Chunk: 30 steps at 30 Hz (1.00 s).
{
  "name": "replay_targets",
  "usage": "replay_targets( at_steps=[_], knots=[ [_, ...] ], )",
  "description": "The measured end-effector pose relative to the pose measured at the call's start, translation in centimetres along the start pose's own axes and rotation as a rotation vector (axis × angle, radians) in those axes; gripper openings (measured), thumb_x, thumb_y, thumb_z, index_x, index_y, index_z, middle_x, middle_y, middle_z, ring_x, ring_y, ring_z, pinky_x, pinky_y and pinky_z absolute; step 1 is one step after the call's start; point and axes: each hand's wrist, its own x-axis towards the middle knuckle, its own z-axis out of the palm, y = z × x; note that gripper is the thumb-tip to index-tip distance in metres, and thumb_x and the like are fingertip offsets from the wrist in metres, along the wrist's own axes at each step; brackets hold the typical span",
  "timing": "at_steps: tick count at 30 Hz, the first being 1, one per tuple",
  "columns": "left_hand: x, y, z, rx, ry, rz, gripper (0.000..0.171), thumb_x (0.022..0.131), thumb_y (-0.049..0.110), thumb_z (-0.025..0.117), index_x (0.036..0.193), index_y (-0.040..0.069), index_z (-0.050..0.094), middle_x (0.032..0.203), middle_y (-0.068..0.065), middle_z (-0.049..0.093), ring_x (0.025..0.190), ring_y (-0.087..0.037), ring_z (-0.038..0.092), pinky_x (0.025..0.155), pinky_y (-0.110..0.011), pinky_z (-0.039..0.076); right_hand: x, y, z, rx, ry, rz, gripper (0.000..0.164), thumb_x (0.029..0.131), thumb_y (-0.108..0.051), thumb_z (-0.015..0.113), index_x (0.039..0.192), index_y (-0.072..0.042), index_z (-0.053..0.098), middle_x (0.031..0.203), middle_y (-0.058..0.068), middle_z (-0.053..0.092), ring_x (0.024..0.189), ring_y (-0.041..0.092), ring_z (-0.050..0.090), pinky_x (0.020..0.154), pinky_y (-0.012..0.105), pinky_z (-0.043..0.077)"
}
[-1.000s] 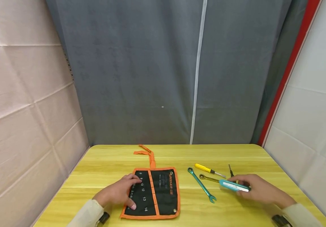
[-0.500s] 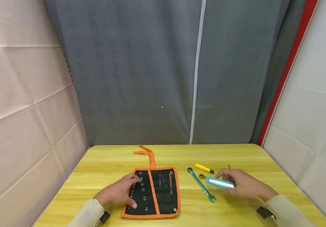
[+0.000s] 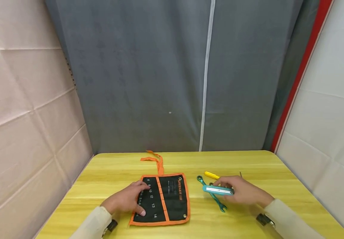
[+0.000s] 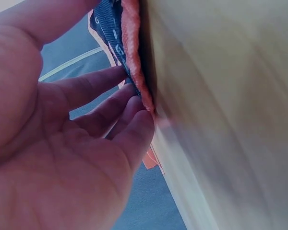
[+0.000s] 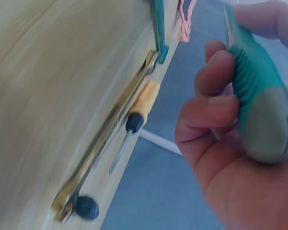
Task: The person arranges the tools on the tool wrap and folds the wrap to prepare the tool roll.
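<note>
gripping a teal tool (image 3: 217,190), right hand (image 3: 243,191) hovers; left hand (image 3: 126,199) (loosely spread) touches the pouch (image 3: 174,202).

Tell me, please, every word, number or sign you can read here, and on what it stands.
"8": black pouch, left panel
"10": same panel
"12": same panel
"13": same panel
"14": same panel
"GREENER" (probably): right panel, orange letters
Too small or blurred: the pouch's remaining print, any text on the teal tool.

A grey curtain (image 3: 136,83) with a pale strip (image 3: 206,76) hangs beyond the far edge of the yellow table (image 3: 106,176); pinkish sheeting (image 3: 25,132) flanks the left edge, white sheeting (image 3: 327,116) the right.
</note>
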Motion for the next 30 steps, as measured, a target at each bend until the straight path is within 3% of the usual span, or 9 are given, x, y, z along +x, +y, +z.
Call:
replay_targets(
  at_steps=[12,20,25,30],
  knots=[
    [-0.2,0.3,-0.5,0.002,-0.012,0.011,0.088,0.072,0.037,0.099,0.147,0.014,0.06,0.15,-0.003,0.052,0.143,-0.032,0.047,0.119,-0.061,0.04,2.7,-2.1,1.6,-0.034,-0.056,-0.003,0.038,0.095,-0.018,0.076,0.132,-0.024,0.07,0.113,-0.013,0.068,0.095,0.002,0.058,0.082,0.024,0.051],
    [-0.2,0.6,-0.7,0.001,-0.03,0.021,0.093,0.069,0.039,0.1,0.148,0.015,0.059,0.151,-0.002,0.051,0.143,-0.032,0.046,0.119,-0.061,0.041,4.1,-3.6,2.8,-0.035,-0.098,-0.038,0.039,0.092,-0.018,0.074,0.129,-0.028,0.067,0.103,-0.015,0.063,0.089,0.002,0.057,0.079,0.023,0.049],
    [-0.3,0.6,-0.7,-0.015,-0.04,0.024,0.096,0.067,0.039,0.102,0.149,0.015,0.058,0.152,-0.003,0.049,0.144,-0.033,0.045,0.117,-0.062,0.042,5.2,-3.9,3.9,-0.02,-0.113,-0.076,0.04,0.087,-0.013,0.075,0.124,-0.025,0.065,0.1,-0.014,0.062,0.086,0.002,0.056,0.077,0.022,0.049],
    [-0.4,0.5,-0.6,-0.012,-0.037,0.023,0.097,0.066,0.037,0.102,0.149,0.016,0.058,0.151,-0.003,0.049,0.143,-0.033,0.045,0.116,-0.061,0.043,6.1,-4.2,4.8,-0.018,-0.142,-0.064,0.041,0.085,-0.014,0.076,0.122,-0.029,0.065,0.099,-0.016,0.061,0.086,0.001,0.055,0.077,0.022,0.049]
  ],
)
